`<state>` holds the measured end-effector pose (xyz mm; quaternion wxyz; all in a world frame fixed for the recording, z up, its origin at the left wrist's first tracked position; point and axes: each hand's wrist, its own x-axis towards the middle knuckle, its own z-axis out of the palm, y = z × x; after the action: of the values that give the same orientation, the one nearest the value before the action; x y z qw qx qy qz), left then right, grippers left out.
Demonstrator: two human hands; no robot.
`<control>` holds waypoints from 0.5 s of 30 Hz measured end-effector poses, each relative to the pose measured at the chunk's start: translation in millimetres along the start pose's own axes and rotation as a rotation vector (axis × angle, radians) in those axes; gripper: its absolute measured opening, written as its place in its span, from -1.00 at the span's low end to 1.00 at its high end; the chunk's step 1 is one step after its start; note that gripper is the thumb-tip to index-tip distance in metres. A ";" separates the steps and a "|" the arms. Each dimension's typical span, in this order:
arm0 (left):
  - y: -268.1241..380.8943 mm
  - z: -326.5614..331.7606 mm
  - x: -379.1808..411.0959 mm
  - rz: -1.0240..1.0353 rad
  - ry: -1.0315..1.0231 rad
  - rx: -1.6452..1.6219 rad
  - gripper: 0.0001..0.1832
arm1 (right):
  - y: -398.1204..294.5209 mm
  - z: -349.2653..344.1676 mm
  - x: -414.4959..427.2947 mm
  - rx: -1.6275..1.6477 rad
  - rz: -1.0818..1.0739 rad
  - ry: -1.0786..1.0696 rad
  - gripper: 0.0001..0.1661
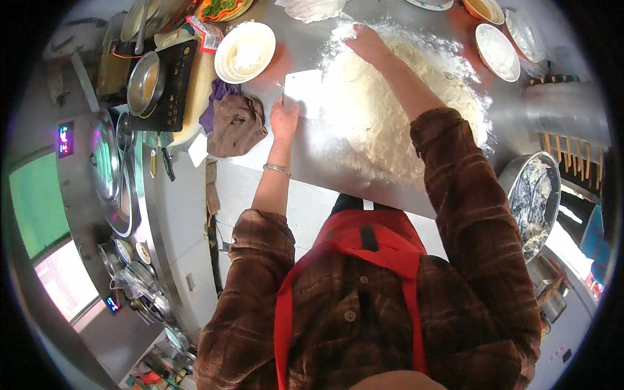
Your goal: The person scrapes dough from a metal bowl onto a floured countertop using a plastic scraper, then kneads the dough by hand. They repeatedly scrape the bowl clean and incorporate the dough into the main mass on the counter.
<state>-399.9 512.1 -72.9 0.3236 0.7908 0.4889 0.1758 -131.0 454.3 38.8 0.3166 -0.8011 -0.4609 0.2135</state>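
Observation:
A large slab of pale dough (pixel 385 107) lies on the floured steel worktop (pixel 317 168) before me. My left hand (pixel 284 119) grips the near left edge of a flat rectangular dough scraper (pixel 304 90), just left of the dough. At the dough's far left corner, my right hand (pixel 365 44) reaches into white flour (pixel 343 33), fingers bent down. Whether those fingers hold anything is hidden. My right forearm passes above the dough and covers part of it.
A white bowl of flour (pixel 245 52) and a crumpled brown cloth (pixel 237 126) sit left. Further left, a metal pan (pixel 145 83) rests on a black induction cooktop (pixel 178 92). On the right are another flour bowl (pixel 497 52) and a dough-smeared metal basin (pixel 534 204).

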 end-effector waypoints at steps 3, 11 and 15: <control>2.2 3.2 2.2 -0.016 0.025 0.064 -0.42 | 4.7 -0.1 1.4 0.111 0.016 0.079 -0.31; -1.6 16.2 17.2 0.077 0.062 0.115 -0.67 | 88.9 -77.7 -33.5 0.427 0.278 0.296 -0.34; 13.8 19.2 24.5 0.060 0.022 0.133 -0.69 | 164.3 -143.7 -122.9 0.347 0.478 0.460 -0.38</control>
<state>-368.2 523.0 -78.4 0.2596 0.8228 0.4792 0.1612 -0.2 240.7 31.0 0.4841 -0.8476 -0.1346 0.1706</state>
